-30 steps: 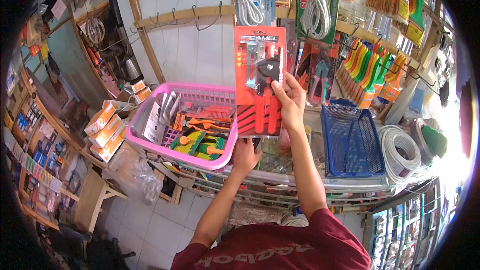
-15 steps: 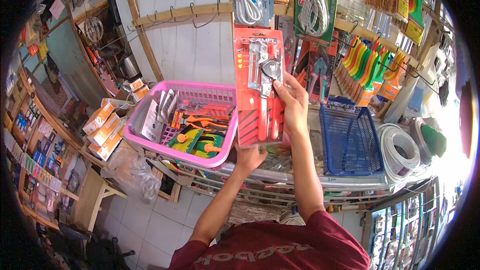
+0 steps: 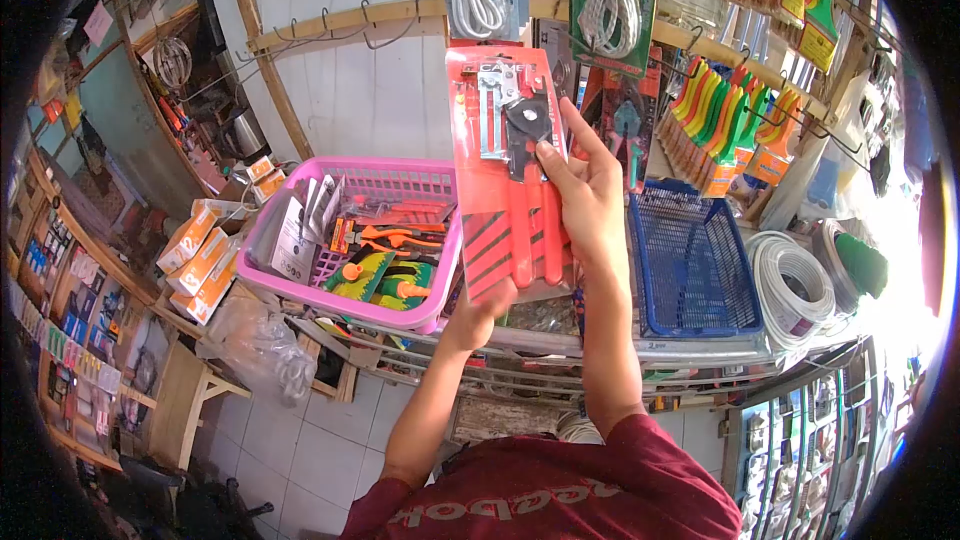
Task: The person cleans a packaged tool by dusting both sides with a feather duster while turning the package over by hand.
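My right hand [image 3: 592, 195] grips the right side of a red blister pack [image 3: 482, 215], thumb in front and index finger stretched up along its edge. The card is marked CAMEL and holds a red-handled hand tool with a black round head [image 3: 528, 123]; its exact kind is unclear. My left hand [image 3: 478, 318] is at the pack's lower edge, its thumb side over the card's bottom corner. Its fingers are blurred and partly hidden, so its grip does not show. The pack is held up in front of the hanging goods.
A pink basket [image 3: 345, 315] of packaged tools stands left on the counter. Right of my arm sits a blue basket [image 3: 690, 325], beside coiled white cable [image 3: 795, 285]. Paint brushes [image 3: 705, 130] and packed cords [image 3: 610, 0] hang above. Orange-white boxes [image 3: 200, 280] stand at left.
The blister pack and my right hand have turned slightly. My left hand has risen from below the pack to its bottom corner. The view has shifted a little.
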`<state>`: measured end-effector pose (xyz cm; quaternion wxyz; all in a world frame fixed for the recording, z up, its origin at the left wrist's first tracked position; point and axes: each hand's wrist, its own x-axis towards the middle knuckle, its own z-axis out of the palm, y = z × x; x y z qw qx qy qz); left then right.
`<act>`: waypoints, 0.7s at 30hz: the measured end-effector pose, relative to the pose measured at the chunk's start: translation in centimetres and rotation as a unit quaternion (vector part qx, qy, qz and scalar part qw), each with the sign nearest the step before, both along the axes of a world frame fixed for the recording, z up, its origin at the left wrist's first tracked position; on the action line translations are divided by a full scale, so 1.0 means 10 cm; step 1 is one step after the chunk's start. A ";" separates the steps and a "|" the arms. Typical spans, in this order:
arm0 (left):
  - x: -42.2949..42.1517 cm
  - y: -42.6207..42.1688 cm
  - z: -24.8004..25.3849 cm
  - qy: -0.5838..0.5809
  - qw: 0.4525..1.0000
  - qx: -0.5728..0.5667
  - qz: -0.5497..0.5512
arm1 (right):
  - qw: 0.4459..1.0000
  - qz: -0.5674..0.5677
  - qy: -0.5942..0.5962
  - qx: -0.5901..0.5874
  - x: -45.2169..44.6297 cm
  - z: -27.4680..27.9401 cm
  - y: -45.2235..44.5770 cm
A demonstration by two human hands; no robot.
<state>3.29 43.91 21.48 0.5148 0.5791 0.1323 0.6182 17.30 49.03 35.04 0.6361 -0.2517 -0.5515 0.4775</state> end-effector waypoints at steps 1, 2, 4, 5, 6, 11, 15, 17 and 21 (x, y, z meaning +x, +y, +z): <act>-0.03 0.05 -0.12 -0.016 0.999 -0.041 0.012 | 0.999 -0.011 -0.008 0.029 -0.01 0.01 0.00; -0.03 0.07 -0.21 -0.002 0.998 -0.048 0.043 | 0.998 -0.021 -0.016 0.058 -0.03 0.02 -0.01; -0.03 0.07 -0.25 0.029 0.992 -0.064 0.103 | 0.995 -0.038 -0.034 0.087 -0.04 0.04 -0.01; -0.01 0.06 -0.24 0.047 0.991 -0.049 0.119 | 0.994 -0.043 -0.044 0.087 -0.02 0.05 -0.02; 0.02 0.01 -0.14 0.028 0.992 -0.051 0.110 | 0.993 -0.049 -0.055 0.088 -0.01 0.07 -0.03; 0.19 -0.28 0.48 -0.100 0.990 -0.098 0.019 | 0.997 -0.041 -0.026 0.065 -0.01 0.16 -0.09; 0.22 -0.33 0.67 -0.127 0.986 -0.112 -0.007 | 0.997 -0.050 -0.017 0.058 -0.02 0.18 -0.05; 0.22 -0.29 0.61 -0.108 0.988 -0.106 0.021 | 0.998 -0.041 -0.021 0.039 -0.01 0.17 -0.02; 0.24 -0.29 0.63 -0.132 0.985 -0.114 0.009 | 0.998 -0.041 -0.021 0.031 -0.01 0.16 -0.04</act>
